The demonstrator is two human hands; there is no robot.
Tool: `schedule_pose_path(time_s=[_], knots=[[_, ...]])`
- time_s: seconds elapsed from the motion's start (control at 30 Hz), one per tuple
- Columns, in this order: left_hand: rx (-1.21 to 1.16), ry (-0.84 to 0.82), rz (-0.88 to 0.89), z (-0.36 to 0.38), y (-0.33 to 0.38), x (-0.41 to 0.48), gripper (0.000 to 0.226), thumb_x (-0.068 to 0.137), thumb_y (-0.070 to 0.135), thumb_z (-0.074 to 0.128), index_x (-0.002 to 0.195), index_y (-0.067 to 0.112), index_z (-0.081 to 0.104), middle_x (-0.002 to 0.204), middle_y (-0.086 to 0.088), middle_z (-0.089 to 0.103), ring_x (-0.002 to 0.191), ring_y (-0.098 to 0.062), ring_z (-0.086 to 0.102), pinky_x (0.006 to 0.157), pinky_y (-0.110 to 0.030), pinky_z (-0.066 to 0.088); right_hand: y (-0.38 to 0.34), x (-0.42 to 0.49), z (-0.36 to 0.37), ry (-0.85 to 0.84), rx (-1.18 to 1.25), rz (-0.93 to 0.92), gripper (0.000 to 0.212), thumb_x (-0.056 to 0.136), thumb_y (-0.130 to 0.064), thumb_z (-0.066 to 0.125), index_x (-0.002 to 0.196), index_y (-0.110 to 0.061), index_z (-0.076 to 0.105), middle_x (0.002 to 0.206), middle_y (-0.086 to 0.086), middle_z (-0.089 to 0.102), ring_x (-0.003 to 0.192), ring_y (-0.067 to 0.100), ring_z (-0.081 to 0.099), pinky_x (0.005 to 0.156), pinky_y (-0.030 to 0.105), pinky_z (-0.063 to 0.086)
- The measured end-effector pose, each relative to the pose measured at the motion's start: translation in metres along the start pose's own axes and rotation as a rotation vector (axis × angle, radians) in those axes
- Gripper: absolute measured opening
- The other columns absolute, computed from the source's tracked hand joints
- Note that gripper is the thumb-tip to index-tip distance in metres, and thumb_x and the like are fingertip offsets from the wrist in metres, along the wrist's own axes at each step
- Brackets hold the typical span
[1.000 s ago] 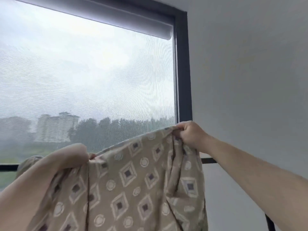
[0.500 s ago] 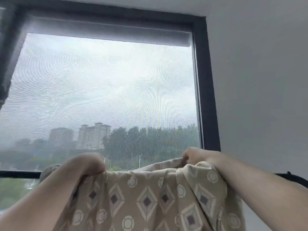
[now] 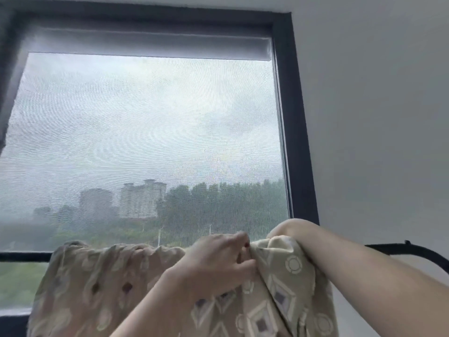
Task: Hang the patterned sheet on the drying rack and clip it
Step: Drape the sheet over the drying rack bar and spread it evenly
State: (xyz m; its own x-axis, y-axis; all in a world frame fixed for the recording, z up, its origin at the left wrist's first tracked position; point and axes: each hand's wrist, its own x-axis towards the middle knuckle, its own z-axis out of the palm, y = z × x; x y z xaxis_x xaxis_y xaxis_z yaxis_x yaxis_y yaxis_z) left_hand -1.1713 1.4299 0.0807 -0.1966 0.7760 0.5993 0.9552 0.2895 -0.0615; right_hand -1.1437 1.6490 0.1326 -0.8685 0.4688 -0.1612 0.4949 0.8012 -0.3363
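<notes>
Sheet: patterned sheet (image 3: 109, 283), beige with diamonds and small rings, fills the lower part of the view from 7 o'clock to 5 o'clock. Its top edge runs as a wavy line in front of the lower part of the window. The cloth hangs down from this edge and leaves the view at the bottom. Its left part is blurred.
Support: the cloth hides what carries it, so I cannot tell whether it lies on the rack.
Left hand: left hand (image 3: 216, 261) is a little below the centre, toward 5 o'clock, with its back to the camera. Its fingers (image 3: 239, 239) are curled and close together, and they pinch a bunched fold at the top edge of the sheet.
Right hand: right hand (image 3: 289, 228) is at 3 o'clock of the left hand, just beside it, and is bent at the wrist over the top of the sheet. A fold of cloth covers its fingers, so I cannot tell if they are spread or pinching. The forearm goes out toward 4 o'clock.
Rack: one thin black bar of the drying rack (image 3: 398, 248) shows at 4 o'clock behind the right forearm. It is level at first, then curves down to the edge.
Window: window (image 3: 145, 130) with a fine mesh takes the view from 9 to 1 o'clock, inside a dark frame (image 3: 298, 142).
Blind: rolled blind (image 3: 145, 46) sits at 12 o'clock, under the top of the frame.
Outside: hazy buildings (image 3: 143, 198) and trees (image 3: 218, 203) under a grey sky.
Wall: plain grey wall (image 3: 376, 117) from 1 to 3 o'clock.
</notes>
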Motion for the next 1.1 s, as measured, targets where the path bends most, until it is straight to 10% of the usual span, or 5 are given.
schedule_pose_path(time_s=[0.13, 0.4, 0.63, 0.87, 1.1], knots=[[0.309, 0.066, 0.090, 0.013, 0.013, 0.016, 0.078, 0.077, 0.084, 0.027, 0.140, 0.038, 0.034, 0.103, -0.001, 0.069, 0.096, -0.022, 0.064, 0.086, -0.035, 0.047, 0.004, -0.007, -0.003, 0.136, -0.014, -0.216, 0.015, 0.097, -0.022, 0.056, 0.083, -0.023, 0.060, 0.104, 0.004, 0.064, 0.082, 0.012, 0.057, 0.067, 0.020, 0.051], [0.167, 0.179, -0.076, 0.033, -0.002, 0.033, 0.062, 0.090, 0.069, 0.024, 0.090, 0.021, 0.062, 0.099, -0.001, 0.071, 0.095, -0.023, 0.065, 0.072, -0.032, 0.040, 0.051, -0.035, -0.012, -0.311, 0.492, -0.605, 0.090, 0.068, -0.064, 0.075, 0.137, -0.011, 0.051, 0.128, 0.010, 0.060, 0.115, 0.023, 0.057, 0.098, 0.036, 0.047], [0.169, 0.055, -0.130, 0.035, -0.009, 0.044, 0.062, 0.088, 0.073, 0.022, 0.085, 0.021, 0.055, 0.108, -0.003, 0.067, 0.104, -0.026, 0.060, 0.077, -0.035, 0.039, 0.052, -0.054, 0.004, 0.092, 0.244, -0.657, 0.022, 0.076, -0.022, 0.079, 0.095, -0.028, 0.071, 0.093, -0.008, 0.072, 0.087, 0.009, 0.068, 0.082, 0.032, 0.057], [0.022, 0.030, -0.160, 0.037, -0.030, 0.045, 0.094, 0.050, 0.100, 0.000, 0.092, 0.029, 0.044, 0.091, 0.012, 0.064, 0.083, -0.009, 0.058, 0.072, -0.033, 0.043, 0.068, -0.046, -0.017, 0.325, 0.239, -0.682, 0.011, 0.079, -0.022, 0.079, 0.081, -0.027, 0.069, 0.082, -0.009, 0.070, 0.080, 0.008, 0.067, 0.074, 0.027, 0.055], [0.029, -0.002, -0.330, 0.047, -0.034, 0.062, 0.063, 0.077, 0.084, 0.029, 0.089, 0.034, 0.066, 0.080, 0.011, 0.071, 0.080, -0.011, 0.066, 0.080, -0.033, 0.052, 0.114, -0.018, -0.047, 0.386, 0.450, -0.586, 0.007, 0.084, -0.015, 0.074, 0.081, -0.016, 0.068, 0.079, -0.005, 0.069, 0.077, 0.010, 0.066, 0.073, 0.025, 0.053]])
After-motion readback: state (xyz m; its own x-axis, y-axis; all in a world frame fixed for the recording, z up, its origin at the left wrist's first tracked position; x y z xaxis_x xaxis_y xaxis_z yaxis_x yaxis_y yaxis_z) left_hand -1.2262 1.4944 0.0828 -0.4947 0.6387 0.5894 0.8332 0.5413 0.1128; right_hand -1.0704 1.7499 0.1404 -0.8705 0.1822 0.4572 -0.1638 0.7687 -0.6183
